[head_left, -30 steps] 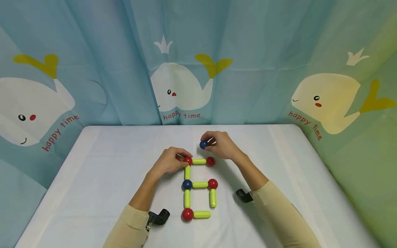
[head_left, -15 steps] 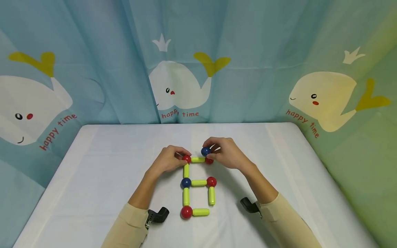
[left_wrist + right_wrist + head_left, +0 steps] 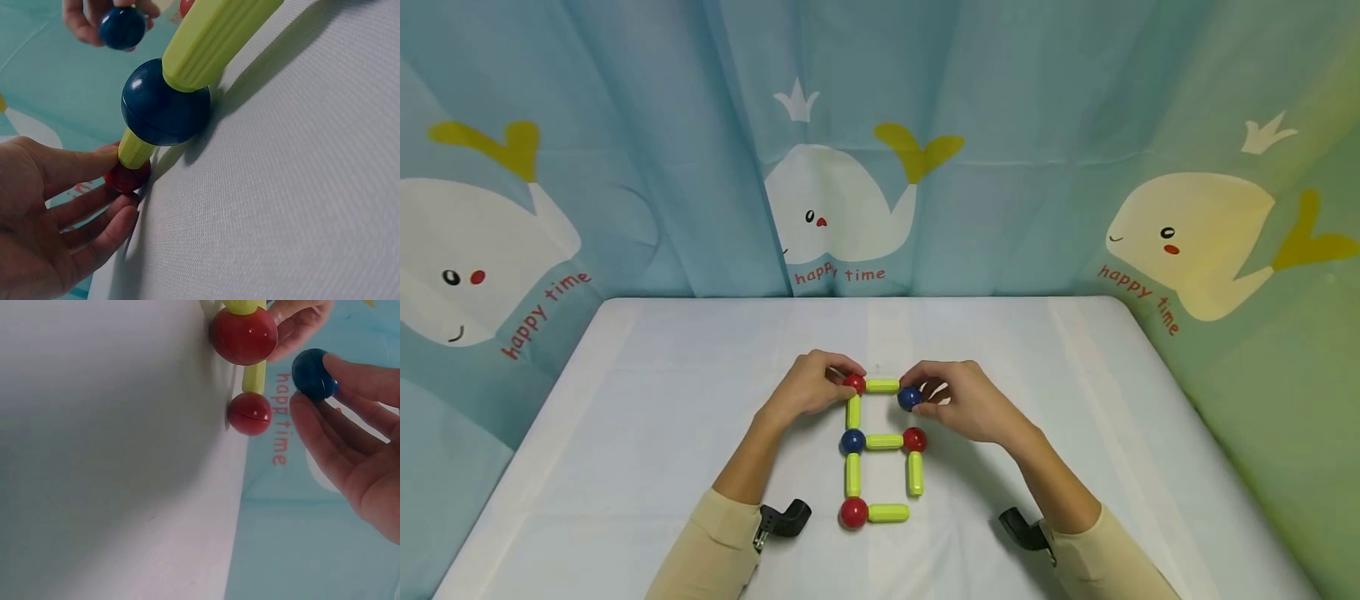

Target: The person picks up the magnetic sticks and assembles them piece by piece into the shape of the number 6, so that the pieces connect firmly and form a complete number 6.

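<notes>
My left hand grips a red ball at the far left corner of a figure of balls and yellow-green rods on the table. In the left wrist view, thumb and fingers lie round that red ball. My right hand pinches a loose blue ball between thumb and fingers, raised above the table. That ball hides the far right red ball in the head view; the right wrist view shows this red ball apart from the held blue ball.
Nearer me, the figure has a blue ball, a red ball and a front red ball. A front rod and a right rod have free ends. A whale-print curtain stands behind the white table.
My right hand has brought the blue ball nearer to me and slightly right, from beyond the figure to over its far right corner. The left hand stays on its red ball.
</notes>
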The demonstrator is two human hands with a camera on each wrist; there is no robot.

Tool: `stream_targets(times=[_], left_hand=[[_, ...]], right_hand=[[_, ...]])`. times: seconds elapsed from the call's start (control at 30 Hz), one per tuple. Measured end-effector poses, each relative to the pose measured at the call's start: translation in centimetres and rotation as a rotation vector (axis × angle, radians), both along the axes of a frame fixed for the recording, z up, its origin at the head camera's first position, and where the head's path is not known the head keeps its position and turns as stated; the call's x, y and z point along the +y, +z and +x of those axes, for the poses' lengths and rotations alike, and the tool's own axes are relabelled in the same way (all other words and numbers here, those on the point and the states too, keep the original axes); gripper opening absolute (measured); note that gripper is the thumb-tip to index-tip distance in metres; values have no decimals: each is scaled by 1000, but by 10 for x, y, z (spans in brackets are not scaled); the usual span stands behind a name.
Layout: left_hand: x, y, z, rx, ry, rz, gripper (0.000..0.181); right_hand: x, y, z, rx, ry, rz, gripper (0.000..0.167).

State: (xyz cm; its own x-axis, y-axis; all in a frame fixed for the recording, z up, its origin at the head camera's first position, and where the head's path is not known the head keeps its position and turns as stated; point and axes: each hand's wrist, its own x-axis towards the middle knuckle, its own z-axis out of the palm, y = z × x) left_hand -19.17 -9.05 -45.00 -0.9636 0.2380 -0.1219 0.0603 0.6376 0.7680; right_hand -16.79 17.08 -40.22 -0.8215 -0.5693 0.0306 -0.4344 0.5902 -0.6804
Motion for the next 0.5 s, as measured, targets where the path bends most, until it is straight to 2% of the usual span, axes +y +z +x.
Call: stream_targets(times=[0.2,0.5], left_hand=[[-1,0,0,0,-4,1,25],[-1,0,0,0,-10,0,24]], right_hand=[[6,-1,10,-9,58,26,27],[8,7,31,-52,137,75,27]])
